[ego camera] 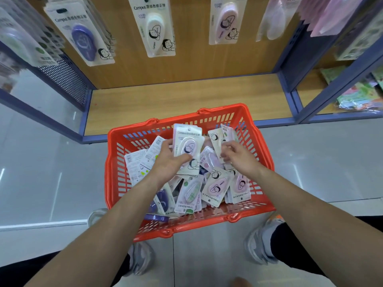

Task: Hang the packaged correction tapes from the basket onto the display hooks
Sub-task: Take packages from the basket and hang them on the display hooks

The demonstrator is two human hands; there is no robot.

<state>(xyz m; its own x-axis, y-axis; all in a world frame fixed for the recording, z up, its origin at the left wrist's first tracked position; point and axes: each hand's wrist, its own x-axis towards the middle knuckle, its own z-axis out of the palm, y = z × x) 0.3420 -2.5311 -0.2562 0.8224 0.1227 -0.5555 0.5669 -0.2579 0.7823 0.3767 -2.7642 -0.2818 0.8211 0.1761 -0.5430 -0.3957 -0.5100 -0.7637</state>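
Note:
An orange basket (116, 162) on the floor holds several packaged correction tapes in pink, purple, green and white. My left hand (167, 160) grips a small stack of pink correction tape packs (187, 141) upright above the pile, thumb across the front. My right hand (238, 156) reaches into the right side of the basket, fingers curled and pinching a pack (216, 143) there. Above, packs hang on display hooks: a purple one (83, 38), a white one (155, 32) and a pink one (227, 21).
The wooden display back panel (186, 65) and its low shelf (186, 104) stand behind the basket, framed in blue. More stationery sits in the bay at the right (356, 96). Grey shoes (261, 245) flank the basket on the tiled floor.

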